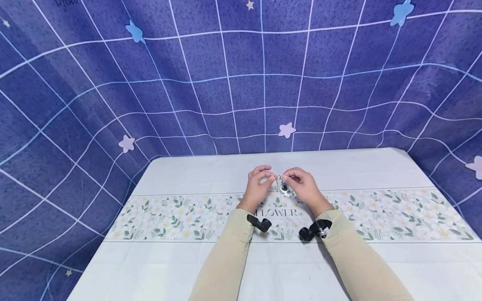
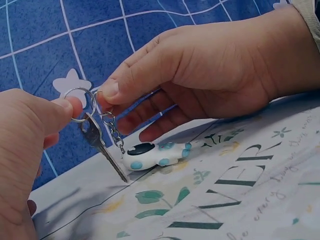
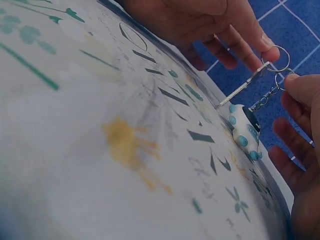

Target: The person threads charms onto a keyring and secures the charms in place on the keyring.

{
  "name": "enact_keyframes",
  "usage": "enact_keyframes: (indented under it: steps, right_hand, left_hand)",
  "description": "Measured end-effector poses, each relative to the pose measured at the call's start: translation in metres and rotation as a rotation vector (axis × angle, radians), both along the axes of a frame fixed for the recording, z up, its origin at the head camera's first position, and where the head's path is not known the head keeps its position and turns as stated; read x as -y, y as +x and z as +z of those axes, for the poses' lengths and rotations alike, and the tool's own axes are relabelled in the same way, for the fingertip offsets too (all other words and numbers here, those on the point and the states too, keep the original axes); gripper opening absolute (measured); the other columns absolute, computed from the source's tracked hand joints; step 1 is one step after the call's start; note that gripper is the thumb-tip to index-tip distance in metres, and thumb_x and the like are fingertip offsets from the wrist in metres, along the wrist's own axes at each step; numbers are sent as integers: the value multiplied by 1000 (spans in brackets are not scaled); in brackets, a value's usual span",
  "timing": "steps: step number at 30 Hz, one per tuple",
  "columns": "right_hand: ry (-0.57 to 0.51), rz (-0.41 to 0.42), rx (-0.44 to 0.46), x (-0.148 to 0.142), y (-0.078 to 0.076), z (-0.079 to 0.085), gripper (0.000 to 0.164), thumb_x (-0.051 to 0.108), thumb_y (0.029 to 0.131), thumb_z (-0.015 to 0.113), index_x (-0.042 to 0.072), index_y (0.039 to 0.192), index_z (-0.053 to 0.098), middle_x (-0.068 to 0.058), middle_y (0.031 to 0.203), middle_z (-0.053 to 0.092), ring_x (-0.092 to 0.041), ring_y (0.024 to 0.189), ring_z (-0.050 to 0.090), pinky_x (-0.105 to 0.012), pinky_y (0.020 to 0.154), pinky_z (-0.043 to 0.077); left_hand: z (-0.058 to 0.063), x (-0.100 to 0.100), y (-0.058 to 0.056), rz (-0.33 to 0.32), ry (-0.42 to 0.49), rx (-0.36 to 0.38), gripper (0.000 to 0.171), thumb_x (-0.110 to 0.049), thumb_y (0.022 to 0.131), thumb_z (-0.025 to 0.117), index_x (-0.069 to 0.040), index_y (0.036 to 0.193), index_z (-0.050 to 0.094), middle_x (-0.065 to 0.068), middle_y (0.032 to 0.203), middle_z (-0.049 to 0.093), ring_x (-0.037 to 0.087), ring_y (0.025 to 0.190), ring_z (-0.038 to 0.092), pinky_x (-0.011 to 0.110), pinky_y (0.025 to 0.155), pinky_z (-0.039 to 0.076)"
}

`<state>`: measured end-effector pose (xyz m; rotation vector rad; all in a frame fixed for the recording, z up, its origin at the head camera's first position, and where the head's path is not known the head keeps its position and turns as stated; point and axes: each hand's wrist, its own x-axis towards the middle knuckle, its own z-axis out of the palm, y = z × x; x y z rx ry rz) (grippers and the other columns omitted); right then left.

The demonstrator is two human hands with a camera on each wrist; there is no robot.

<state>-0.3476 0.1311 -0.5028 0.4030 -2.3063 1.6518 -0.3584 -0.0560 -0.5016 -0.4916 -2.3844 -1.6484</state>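
My left hand [image 1: 259, 187] pinches a metal key ring [image 2: 80, 119] between thumb and fingertip. From that ring hangs a single key [image 2: 102, 145], its tip slanting down toward the cloth. Facing it, my right hand [image 1: 304, 188] pinches the end ring of a short chain [image 2: 114, 131], right where it meets the key ring. On the chain's lower end is a white astronaut-like figure keychain [image 2: 155, 155] with light blue spots and a dark visor, close over the tablecloth. The right wrist view shows the same figure [image 3: 245, 130] below the right fingertips.
A white tablecloth [image 1: 169, 263] with a floral band and the word FLOWER covers the table. Behind the table's far edge hangs a blue curtain [image 1: 241, 92] with grid lines and stars. Black wrist cameras [image 1: 260, 223] are strapped on both sleeves.
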Motion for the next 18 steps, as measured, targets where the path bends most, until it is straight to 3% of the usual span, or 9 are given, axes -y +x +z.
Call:
enact_keyframes:
  steps: [8,14,18]
  right_hand:
    - [-20,32,5,1,-2,-2,13,4,96,68,-6,103,70,-20,105,68,-21,89,64,-16,80,48]
    - [5,95,25,0,-2,-4,8,0,95,66,-5,102,68,-19,102,67,-11,84,60,-19,78,48]
    - [-17,160,39,1,2,1,10,-4,94,65,-8,104,66,-23,101,66,-16,85,61,-21,78,49]
  left_hand:
    - [-2,0,-2,5,27,8,11,-13,97,67,-7,96,76,2,133,59,29,135,38,50,114,25]
    - [-2,0,-2,-4,55,-35,10,-9,96,66,-5,94,74,4,128,61,27,128,46,47,112,27]
    - [-2,0,-3,-34,105,18,11,-8,97,65,-2,93,73,6,131,61,26,130,47,46,115,26]
